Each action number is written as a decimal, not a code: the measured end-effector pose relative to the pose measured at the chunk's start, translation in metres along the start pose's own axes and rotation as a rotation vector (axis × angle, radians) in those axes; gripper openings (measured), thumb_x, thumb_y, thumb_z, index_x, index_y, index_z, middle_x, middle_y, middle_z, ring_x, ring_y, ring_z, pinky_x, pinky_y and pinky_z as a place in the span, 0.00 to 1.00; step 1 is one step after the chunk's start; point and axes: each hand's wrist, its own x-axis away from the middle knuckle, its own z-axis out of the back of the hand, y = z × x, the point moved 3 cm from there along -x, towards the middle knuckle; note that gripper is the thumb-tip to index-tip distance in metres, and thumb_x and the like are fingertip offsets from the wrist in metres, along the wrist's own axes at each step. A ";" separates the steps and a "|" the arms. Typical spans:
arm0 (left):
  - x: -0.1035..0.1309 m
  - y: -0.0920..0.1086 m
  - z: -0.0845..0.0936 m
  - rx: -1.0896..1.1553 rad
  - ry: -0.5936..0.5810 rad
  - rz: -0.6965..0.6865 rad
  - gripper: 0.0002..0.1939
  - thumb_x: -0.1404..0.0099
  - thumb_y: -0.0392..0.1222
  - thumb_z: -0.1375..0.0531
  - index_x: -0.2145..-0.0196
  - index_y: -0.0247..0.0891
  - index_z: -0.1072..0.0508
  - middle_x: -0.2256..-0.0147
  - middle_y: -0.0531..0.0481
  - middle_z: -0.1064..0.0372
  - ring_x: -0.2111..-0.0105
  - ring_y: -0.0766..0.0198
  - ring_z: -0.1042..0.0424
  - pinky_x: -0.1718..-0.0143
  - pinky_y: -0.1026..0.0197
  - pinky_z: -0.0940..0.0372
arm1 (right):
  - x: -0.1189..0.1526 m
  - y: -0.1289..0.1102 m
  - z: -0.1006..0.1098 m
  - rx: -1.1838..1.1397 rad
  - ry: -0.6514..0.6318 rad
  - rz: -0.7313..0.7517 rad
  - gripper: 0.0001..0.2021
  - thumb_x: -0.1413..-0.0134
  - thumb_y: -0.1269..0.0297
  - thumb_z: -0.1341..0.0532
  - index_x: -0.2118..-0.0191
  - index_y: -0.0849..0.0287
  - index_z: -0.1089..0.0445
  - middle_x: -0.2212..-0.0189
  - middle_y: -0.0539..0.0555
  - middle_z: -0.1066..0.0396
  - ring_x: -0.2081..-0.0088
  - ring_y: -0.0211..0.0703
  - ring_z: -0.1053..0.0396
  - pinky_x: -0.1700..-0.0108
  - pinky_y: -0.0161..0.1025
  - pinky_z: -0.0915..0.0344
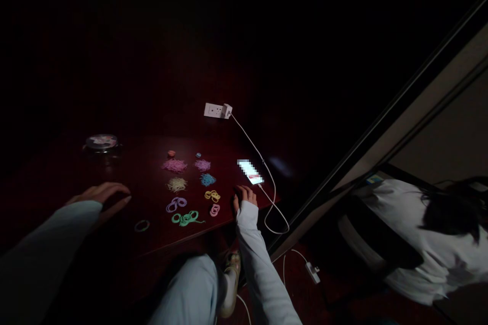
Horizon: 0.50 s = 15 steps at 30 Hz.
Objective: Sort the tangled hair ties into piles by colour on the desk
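Note:
My left hand (110,197) hovers over the left of the dark table, fingers curved and thumb apart, holding nothing. Closest to it is a thin ring-shaped band (142,226). My right hand (244,195) rests at the table's right edge, fingers extended, just below a lit phone (250,171). Between the hands lie loose bands sorted by colour: purple (176,205), green (187,218), yellow (212,196) and pink (214,210). Behind them sit piles of fine, tangled strands in magenta (174,165), lilac (203,165), cream (177,185) and blue (208,179).
A clear round container (101,143) stands at the back left. A charger (227,110) in the wall socket (213,110) feeds a white cable (249,138) to the phone. A power strip (313,272) lies on the floor. To the right, a person (430,233) sits in a chair.

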 end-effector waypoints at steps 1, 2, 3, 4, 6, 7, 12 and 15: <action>0.012 0.009 0.001 0.017 -0.006 0.019 0.24 0.24 0.55 0.56 0.50 0.46 0.24 0.43 0.49 0.21 0.46 0.49 0.25 0.40 0.44 0.33 | 0.002 -0.004 -0.001 -0.016 0.017 0.015 0.20 0.27 0.58 0.45 0.38 0.57 0.25 0.41 0.62 0.24 0.45 0.52 0.28 0.41 0.49 0.31; 0.026 0.023 0.002 0.041 0.009 -0.007 0.23 0.25 0.54 0.54 0.47 0.46 0.24 0.38 0.47 0.24 0.39 0.46 0.28 0.37 0.42 0.35 | 0.005 -0.008 -0.002 -0.040 0.035 0.035 0.21 0.26 0.57 0.46 0.38 0.58 0.25 0.41 0.62 0.24 0.43 0.52 0.28 0.40 0.50 0.31; 0.040 0.039 0.003 0.060 0.030 -0.059 0.23 0.26 0.53 0.52 0.44 0.44 0.25 0.35 0.43 0.27 0.33 0.44 0.33 0.34 0.40 0.37 | 0.010 -0.014 -0.005 -0.072 0.052 0.064 0.21 0.25 0.57 0.47 0.37 0.58 0.25 0.41 0.62 0.24 0.42 0.51 0.28 0.38 0.50 0.32; 0.055 0.057 0.003 0.063 0.053 -0.101 0.24 0.27 0.52 0.50 0.42 0.43 0.25 0.33 0.41 0.29 0.30 0.42 0.37 0.33 0.38 0.39 | 0.016 -0.020 -0.008 -0.111 0.068 0.098 0.22 0.23 0.57 0.49 0.37 0.57 0.25 0.40 0.62 0.24 0.40 0.50 0.28 0.37 0.50 0.32; 0.082 0.097 0.002 0.051 0.092 -0.159 0.25 0.27 0.48 0.48 0.37 0.43 0.26 0.31 0.40 0.32 0.28 0.40 0.39 0.31 0.36 0.42 | 0.032 -0.033 -0.017 -0.184 0.101 0.176 0.23 0.22 0.59 0.53 0.36 0.56 0.26 0.38 0.60 0.24 0.38 0.48 0.28 0.36 0.49 0.32; 0.092 0.117 0.001 0.052 0.098 -0.202 0.26 0.27 0.47 0.46 0.35 0.43 0.27 0.30 0.41 0.32 0.28 0.41 0.38 0.30 0.38 0.44 | 0.041 -0.039 -0.021 -0.203 0.123 0.207 0.24 0.22 0.59 0.54 0.36 0.55 0.26 0.38 0.59 0.24 0.37 0.48 0.29 0.36 0.49 0.33; 0.104 0.179 -0.004 0.064 0.114 -0.333 0.29 0.27 0.44 0.44 0.31 0.40 0.29 0.30 0.42 0.33 0.30 0.47 0.35 0.26 0.45 0.50 | 0.071 -0.058 -0.027 -0.144 0.178 0.267 0.23 0.22 0.61 0.53 0.36 0.52 0.25 0.39 0.56 0.22 0.35 0.50 0.30 0.36 0.50 0.34; 0.099 0.176 -0.006 0.074 0.129 -0.290 0.27 0.28 0.42 0.43 0.34 0.44 0.25 0.31 0.45 0.30 0.31 0.47 0.33 0.27 0.45 0.50 | 0.079 -0.068 -0.018 -0.105 0.175 0.257 0.23 0.23 0.63 0.52 0.36 0.53 0.25 0.39 0.57 0.22 0.36 0.50 0.30 0.37 0.49 0.35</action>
